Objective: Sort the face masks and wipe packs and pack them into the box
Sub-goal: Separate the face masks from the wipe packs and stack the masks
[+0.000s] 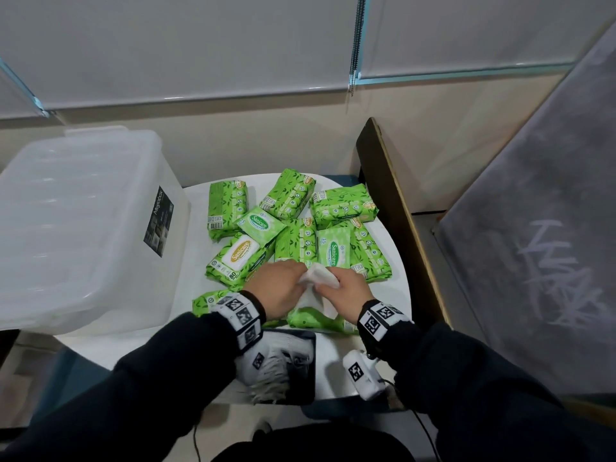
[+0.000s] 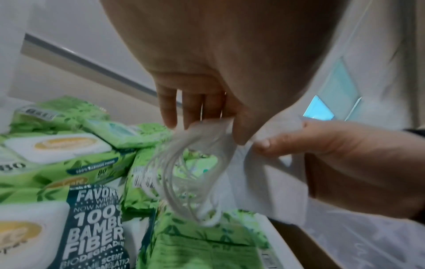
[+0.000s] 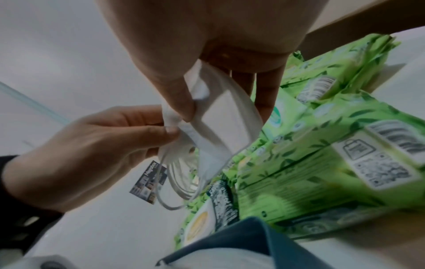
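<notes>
Both hands meet over the near middle of the white table (image 1: 393, 248), holding a small stack of white face masks (image 1: 319, 277) between them. My left hand (image 1: 280, 290) pinches one end of the masks (image 2: 264, 172), and the ear loops (image 2: 184, 182) hang below it. My right hand (image 1: 348, 288) pinches the other end, thumb (image 3: 179, 94) on top of the masks (image 3: 220, 127). Several green wipe packs (image 1: 290, 195) lie scattered behind and under the hands. The clear plastic box (image 1: 83, 228) stands at the left with its lid on.
A dark packet (image 1: 293, 361) showing white strands lies at the table's near edge under my left wrist. A wooden board (image 1: 396, 221) stands upright along the table's right side, with a grey panel (image 1: 533, 228) beyond it. A wall runs close behind.
</notes>
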Demonstrator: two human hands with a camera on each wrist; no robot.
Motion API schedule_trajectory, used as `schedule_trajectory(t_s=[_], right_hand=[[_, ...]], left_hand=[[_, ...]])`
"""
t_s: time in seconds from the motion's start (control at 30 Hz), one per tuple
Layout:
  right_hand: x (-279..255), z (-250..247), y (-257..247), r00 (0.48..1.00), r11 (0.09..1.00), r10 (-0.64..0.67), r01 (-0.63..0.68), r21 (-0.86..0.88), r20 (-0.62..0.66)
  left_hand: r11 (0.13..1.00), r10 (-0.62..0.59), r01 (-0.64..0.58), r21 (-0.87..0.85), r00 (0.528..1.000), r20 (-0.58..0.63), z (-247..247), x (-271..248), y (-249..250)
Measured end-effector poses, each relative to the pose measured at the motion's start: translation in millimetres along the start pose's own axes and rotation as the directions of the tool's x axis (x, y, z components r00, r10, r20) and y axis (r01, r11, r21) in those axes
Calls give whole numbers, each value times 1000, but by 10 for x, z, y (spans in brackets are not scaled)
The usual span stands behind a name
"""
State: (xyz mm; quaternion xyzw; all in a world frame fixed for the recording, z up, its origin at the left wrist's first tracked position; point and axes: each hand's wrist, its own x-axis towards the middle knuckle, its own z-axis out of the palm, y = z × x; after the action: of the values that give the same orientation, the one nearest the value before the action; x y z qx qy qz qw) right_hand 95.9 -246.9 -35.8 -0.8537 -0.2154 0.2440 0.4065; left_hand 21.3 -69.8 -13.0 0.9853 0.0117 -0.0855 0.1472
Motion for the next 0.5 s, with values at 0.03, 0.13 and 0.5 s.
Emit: schedule_trajectory(t_s=[0.03, 0.13, 0.5], right_hand=[[-64, 18, -62, 1000, 1000, 8, -8, 4, -8], [-300, 145, -272, 999, 999, 23, -24, -40, -27], [-1089, 861, -277, 917, 926, 367, -346, 148, -156]], left_hand=[[999, 3, -3, -35, 1000, 12, -81, -117, -21], [999, -8, 9, -37, 999, 33, -171, -490, -94], [611, -172, 428, -666, 893, 415, 285, -1022, 131]])
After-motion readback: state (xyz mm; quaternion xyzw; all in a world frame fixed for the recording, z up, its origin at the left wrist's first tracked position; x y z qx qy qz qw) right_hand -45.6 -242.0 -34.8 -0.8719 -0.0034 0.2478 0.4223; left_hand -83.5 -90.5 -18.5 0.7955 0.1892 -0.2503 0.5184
